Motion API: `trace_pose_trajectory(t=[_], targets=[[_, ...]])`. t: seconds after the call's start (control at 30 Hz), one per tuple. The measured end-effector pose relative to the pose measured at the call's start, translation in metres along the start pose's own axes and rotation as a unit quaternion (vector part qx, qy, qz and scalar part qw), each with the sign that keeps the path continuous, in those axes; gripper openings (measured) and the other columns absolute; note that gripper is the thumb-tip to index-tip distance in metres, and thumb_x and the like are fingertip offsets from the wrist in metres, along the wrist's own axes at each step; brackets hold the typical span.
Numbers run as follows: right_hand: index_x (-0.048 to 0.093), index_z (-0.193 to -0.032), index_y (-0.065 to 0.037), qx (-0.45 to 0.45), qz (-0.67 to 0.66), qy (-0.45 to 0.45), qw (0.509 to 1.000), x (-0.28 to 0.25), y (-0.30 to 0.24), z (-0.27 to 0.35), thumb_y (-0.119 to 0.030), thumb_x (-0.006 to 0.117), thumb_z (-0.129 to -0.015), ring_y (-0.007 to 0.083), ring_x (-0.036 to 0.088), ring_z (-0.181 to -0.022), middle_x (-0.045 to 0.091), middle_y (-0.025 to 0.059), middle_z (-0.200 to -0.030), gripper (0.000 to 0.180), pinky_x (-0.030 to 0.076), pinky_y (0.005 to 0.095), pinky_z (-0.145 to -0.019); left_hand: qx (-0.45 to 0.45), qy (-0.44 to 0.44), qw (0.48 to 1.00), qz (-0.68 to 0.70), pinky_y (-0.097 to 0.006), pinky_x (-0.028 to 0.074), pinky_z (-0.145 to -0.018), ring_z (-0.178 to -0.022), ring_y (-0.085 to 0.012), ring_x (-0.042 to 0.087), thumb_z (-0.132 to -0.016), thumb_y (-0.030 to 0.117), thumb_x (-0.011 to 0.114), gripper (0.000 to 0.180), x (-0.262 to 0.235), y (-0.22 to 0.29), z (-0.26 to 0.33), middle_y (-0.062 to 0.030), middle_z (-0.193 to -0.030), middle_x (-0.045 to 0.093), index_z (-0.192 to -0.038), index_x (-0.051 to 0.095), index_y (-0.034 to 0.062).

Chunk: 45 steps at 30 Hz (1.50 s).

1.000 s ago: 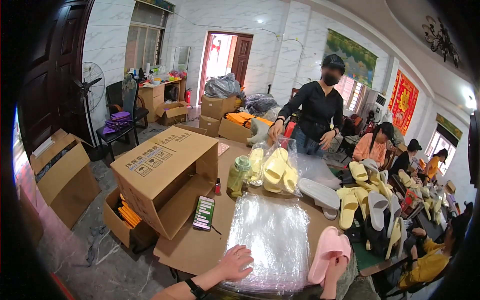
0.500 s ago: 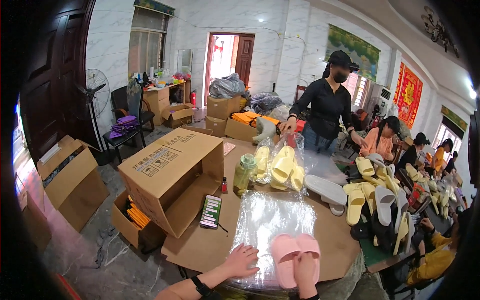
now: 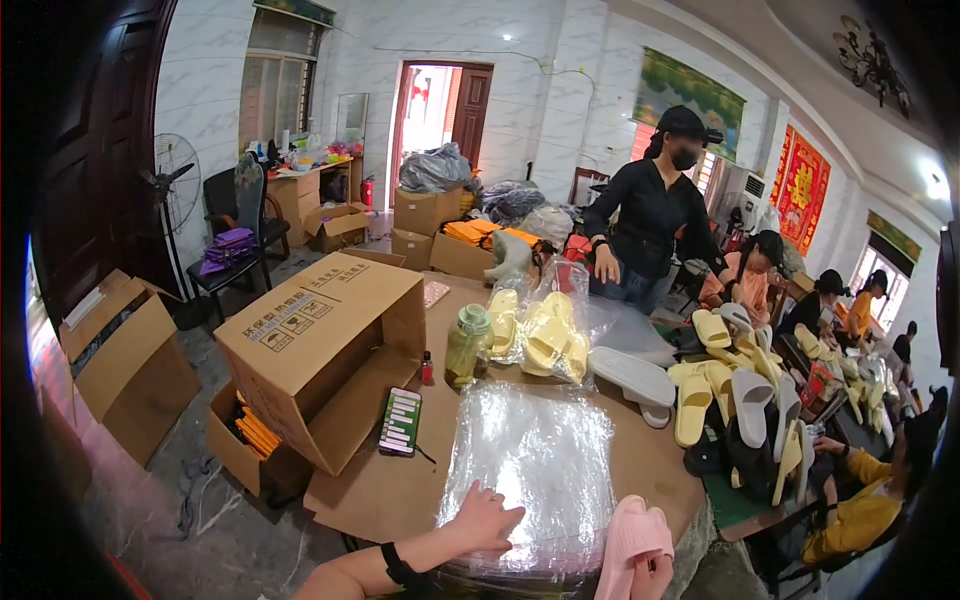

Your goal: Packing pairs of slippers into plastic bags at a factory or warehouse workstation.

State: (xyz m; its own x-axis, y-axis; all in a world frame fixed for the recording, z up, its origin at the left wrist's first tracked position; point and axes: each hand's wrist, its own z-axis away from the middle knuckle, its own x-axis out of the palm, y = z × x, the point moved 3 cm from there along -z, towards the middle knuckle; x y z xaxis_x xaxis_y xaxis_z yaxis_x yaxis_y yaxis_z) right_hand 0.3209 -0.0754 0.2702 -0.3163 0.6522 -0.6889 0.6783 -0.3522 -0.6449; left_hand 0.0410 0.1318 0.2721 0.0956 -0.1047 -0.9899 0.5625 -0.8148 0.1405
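Observation:
A stack of clear plastic bags [image 3: 540,430] lies flat on the brown tabletop in front of me. My left hand [image 3: 484,522] rests on the lower left part of the bags with its fingers apart, holding nothing. At the table's near edge, just right of the bags, my right hand [image 3: 652,578] grips a pair of pink slippers [image 3: 634,535] that stand tilted up with their straps showing. Part of the right hand is cut off by the picture's lower edge.
Bagged yellow slippers [image 3: 553,335], grey slippers [image 3: 632,376], a green bottle [image 3: 467,347], a phone [image 3: 400,421] and a large open carton [image 3: 330,360] surround the bags. A pile of yellow, grey and black slippers [image 3: 745,400] lies to the right. A person in black [image 3: 655,215] stands across the table.
My right hand has moved the pink slippers right, off the bags, and turned them up on edge. My left hand stays on the bags. The standing person's hand has left the bagged slippers.

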Motion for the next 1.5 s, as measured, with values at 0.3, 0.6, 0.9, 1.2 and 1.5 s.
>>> trace_pose_trajectory(t=[0.3, 0.6, 0.9, 1.2, 1.5], targets=[[0.068, -0.110, 0.001, -0.047, -0.103, -0.045, 0.993, -0.006, -0.022, 0.032, -0.013, 0.066, -0.092, 0.0345, 0.065, -0.097, 0.070, 0.0178, -0.105, 0.024, 0.052, 0.0388, -0.087, 0.074, 0.066, 0.983, 0.156, -0.045, 0.049, -0.096, -0.117, -0.0359, 0.055, -0.083, 0.031, 0.074, 0.048, 0.029, 0.007, -0.013, -0.0165, -0.123, 0.056, -0.124, 0.062, 0.0087], [0.065, -0.120, 0.001, -0.121, -0.121, -0.070, 0.983, 0.008, -0.039, 0.043, -0.012, 0.066, -0.089, 0.0365, 0.064, -0.106, 0.068, 0.0219, -0.114, 0.033, 0.051, 0.0417, -0.090, 0.063, 0.079, 0.978, 0.183, -0.043, 0.049, -0.100, -0.125, -0.0363, 0.055, -0.095, 0.022, 0.060, 0.041, 0.032, 0.006, -0.009, -0.0175, -0.136, 0.058, -0.134, 0.057, 0.0080], [0.066, -0.117, 0.001, -0.066, -0.124, -0.066, 0.988, 0.009, -0.040, 0.050, -0.009, 0.066, -0.087, 0.0388, 0.064, -0.106, 0.069, 0.0213, -0.112, 0.032, 0.050, 0.0437, -0.091, 0.079, 0.086, 0.985, 0.125, -0.043, 0.046, -0.105, -0.129, -0.0357, 0.053, -0.099, 0.042, 0.055, 0.049, 0.029, 0.008, -0.001, -0.0182, -0.139, 0.057, -0.133, 0.058, 0.0069], [0.065, -0.122, 0.001, -0.053, -0.115, -0.057, 0.990, 0.007, -0.036, 0.056, -0.008, 0.067, -0.088, 0.0356, 0.063, -0.114, 0.068, 0.0201, -0.120, 0.036, 0.047, 0.0428, -0.099, 0.067, 0.206, 0.963, 0.158, -0.042, 0.052, -0.093, -0.110, -0.0338, 0.062, -0.098, 0.031, 0.056, 0.033, 0.032, 0.013, -0.007, -0.0150, -0.117, 0.067, -0.113, 0.066, 0.0040], [0.064, -0.124, 0.002, -0.084, -0.145, -0.043, 0.985, 0.012, -0.035, 0.054, -0.010, 0.067, -0.090, 0.0344, 0.061, -0.120, 0.067, 0.0201, -0.123, 0.036, 0.044, 0.0414, -0.103, 0.028, 0.150, 0.966, 0.208, -0.044, 0.051, -0.095, -0.113, -0.0354, 0.061, -0.097, 0.023, 0.054, 0.029, 0.022, 0.014, -0.010, -0.0155, -0.114, 0.066, -0.117, 0.063, 0.0043]])
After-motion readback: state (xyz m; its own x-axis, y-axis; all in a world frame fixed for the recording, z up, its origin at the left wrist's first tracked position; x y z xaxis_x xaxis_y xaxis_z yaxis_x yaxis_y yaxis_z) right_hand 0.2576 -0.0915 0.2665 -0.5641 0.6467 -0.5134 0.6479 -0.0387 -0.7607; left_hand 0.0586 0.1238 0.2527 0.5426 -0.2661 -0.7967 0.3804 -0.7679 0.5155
